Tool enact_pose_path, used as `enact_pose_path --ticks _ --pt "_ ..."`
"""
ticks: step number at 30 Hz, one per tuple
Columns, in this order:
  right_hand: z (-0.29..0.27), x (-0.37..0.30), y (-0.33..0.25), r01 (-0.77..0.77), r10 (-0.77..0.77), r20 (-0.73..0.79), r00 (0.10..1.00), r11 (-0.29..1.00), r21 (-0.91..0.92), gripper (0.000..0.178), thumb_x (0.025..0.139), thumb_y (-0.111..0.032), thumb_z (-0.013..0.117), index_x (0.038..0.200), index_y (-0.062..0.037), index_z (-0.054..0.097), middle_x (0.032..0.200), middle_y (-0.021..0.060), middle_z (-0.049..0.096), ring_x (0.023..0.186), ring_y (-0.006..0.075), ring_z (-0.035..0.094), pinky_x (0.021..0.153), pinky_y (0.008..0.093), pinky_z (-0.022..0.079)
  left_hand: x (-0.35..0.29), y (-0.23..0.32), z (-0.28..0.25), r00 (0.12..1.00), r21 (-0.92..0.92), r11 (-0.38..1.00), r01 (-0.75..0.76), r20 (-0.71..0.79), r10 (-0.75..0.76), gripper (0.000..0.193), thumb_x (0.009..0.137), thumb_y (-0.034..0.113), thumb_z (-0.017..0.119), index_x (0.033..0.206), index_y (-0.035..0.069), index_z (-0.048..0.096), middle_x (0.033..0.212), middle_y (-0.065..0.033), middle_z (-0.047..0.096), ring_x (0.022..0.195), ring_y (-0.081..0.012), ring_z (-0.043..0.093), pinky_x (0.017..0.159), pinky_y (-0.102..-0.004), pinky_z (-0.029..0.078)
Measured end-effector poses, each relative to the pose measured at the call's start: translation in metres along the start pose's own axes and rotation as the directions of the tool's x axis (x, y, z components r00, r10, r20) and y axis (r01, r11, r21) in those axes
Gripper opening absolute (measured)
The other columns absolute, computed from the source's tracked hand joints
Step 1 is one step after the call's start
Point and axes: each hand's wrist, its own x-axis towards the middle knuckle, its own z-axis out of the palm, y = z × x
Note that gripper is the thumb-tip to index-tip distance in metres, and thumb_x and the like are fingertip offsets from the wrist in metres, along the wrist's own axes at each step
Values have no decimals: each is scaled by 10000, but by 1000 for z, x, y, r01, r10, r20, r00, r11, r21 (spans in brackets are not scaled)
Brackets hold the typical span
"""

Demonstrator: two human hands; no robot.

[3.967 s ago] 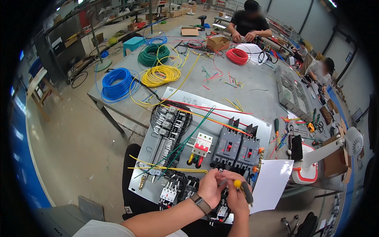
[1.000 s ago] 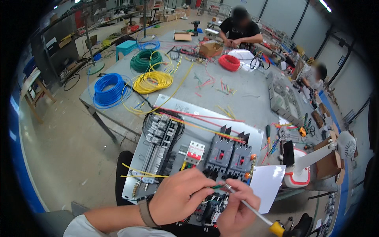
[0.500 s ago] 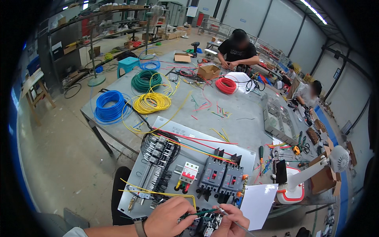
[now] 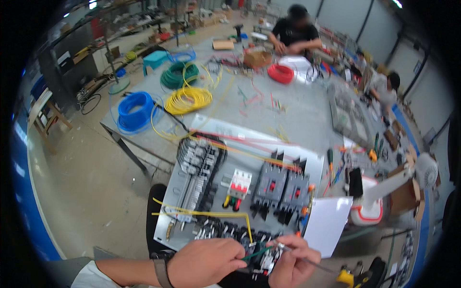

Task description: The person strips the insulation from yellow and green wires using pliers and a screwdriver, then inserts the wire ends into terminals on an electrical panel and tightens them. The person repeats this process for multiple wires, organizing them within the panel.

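Observation:
Over the lower edge of a grey metal mounting panel [image 4: 314, 168], my left hand [image 4: 206, 261] pinches a short green wire [image 4: 258, 253]. My right hand [image 4: 293, 261] is closed around the thin metal shaft of a screwdriver [image 4: 319, 266], whose yellow and black end shows lower right. At its fingertips the wire's end meets a small shiny metal piece, too blurred to name. Below and between the hands sit black and white electrical components [image 4: 269, 261], partly hidden. A bent yellow wire [image 4: 225, 214] runs just above my left hand.
The panel bears two dark breakers [image 4: 272, 185], a small white breaker [image 4: 240, 182] and terminal rows [image 4: 194, 177]. Beyond lie blue [image 4: 134, 110], green [image 4: 178, 75], yellow [image 4: 189, 101] and red wire coils [image 4: 281, 73]. A white fan [image 4: 425, 170] and paper [image 4: 329, 225] are right; co-workers sit farther back.
The whole view has shifted, with the panel now farther right and lower, and it is blurred. Both hands still hold the green wire and screwdriver; the yellow and black end has come into view.

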Motion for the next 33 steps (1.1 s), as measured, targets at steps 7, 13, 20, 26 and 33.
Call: enact_pose_path --ticks 7,13,20,26,33 --pt "6 4 7 -61 61 3 998 989 134 156 1059 -35 538 1138 -31 404 1130 330 653 906 316 729 822 447 632 -4 -18 -4 936 -424 841 336 254 -245 174 978 153 751 1027 16 656 832 -34 701 724 -84 636 637 -262 510" --pt "5 1 9 -82 83 0 997 986 145 162 1057 -48 558 1132 -21 417 1126 318 669 919 308 735 839 424 626 1 -28 -2 930 -428 839 336 295 -221 140 999 131 710 1045 2 678 821 -51 689 697 -106 610 632 -275 494" --pt "0 -5 14 -77 76 23 997 996 36 147 1046 -30 571 1129 -10 451 1108 308 686 921 285 735 826 377 616 0 -34 0 913 -451 811 373 335 -234 145 1010 127 691 1074 -3 702 817 -46 678 701 -106 609 644 -274 500" --pt "1 -8 12 -94 93 -7 996 991 -99 148 1028 -61 605 1076 -35 467 1051 261 688 878 261 715 804 361 618 4 -29 2 932 -374 860 346 241 -270 103 962 98 745 1008 6 744 831 -45 695 710 -96 638 631 -257 502" --pt "5 -14 10 -87 85 -19 996 990 -113 84 998 31 606 1068 26 559 1091 273 695 925 284 736 825 364 612 3 -24 13 961 -183 944 274 17 -276 91 883 70 806 912 35 728 776 -57 669 621 -151 617 552 -287 473"
